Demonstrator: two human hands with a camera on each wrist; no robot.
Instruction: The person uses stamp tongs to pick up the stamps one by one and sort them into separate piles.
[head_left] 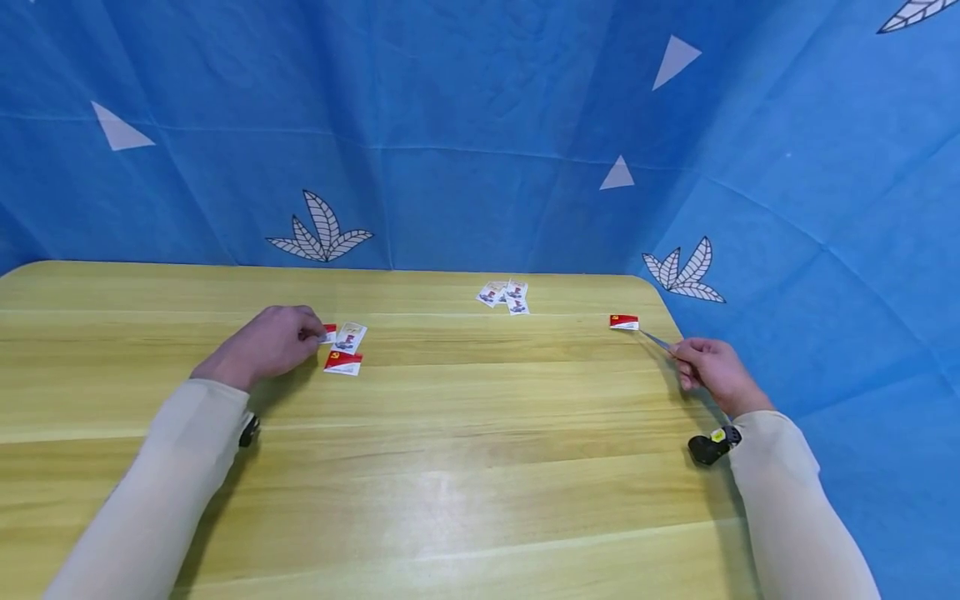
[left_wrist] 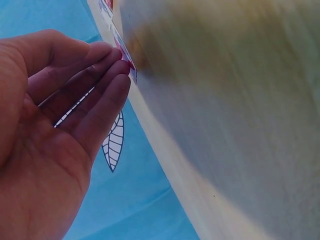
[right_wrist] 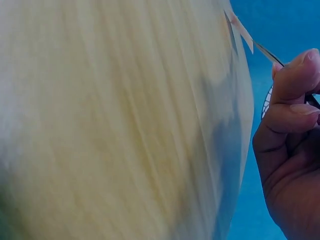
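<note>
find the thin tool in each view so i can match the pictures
Head: thin tool right of centre, between the right grip and a red-and-white card.
Left wrist: not in it.
Right wrist: thin tool near the top right, reaching up and left from the right grip.
Shared landmark: the blue cloth, in all three.

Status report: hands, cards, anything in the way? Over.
Right hand: grip on thin tool, tip at lone card. Left hand partly covering another card in head view. Nothing seen blocking lone card.
</note>
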